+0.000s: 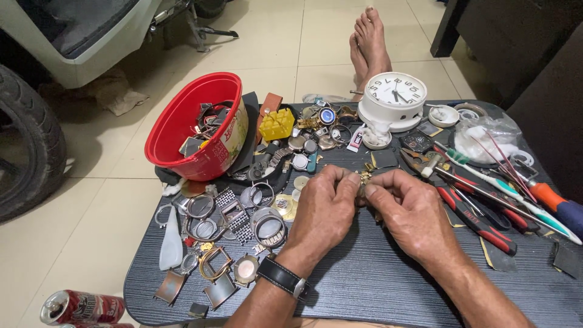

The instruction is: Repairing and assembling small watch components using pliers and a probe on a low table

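Both grips pinch a small gold metal watch part (364,177).

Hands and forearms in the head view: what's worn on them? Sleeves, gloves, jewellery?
Both hands are bare: no gloves, no rings visible. The left hand has a wristwatch on its wrist, with a black strap and a silver-coloured metal case or buckle at the side. The right hand has a bare wrist. No sleeves reach either forearm.

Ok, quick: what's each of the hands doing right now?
Left hand: closed, fingertips pinching the small gold-coloured metal watch part.
Right hand: closed, pinching the same part from the other side.
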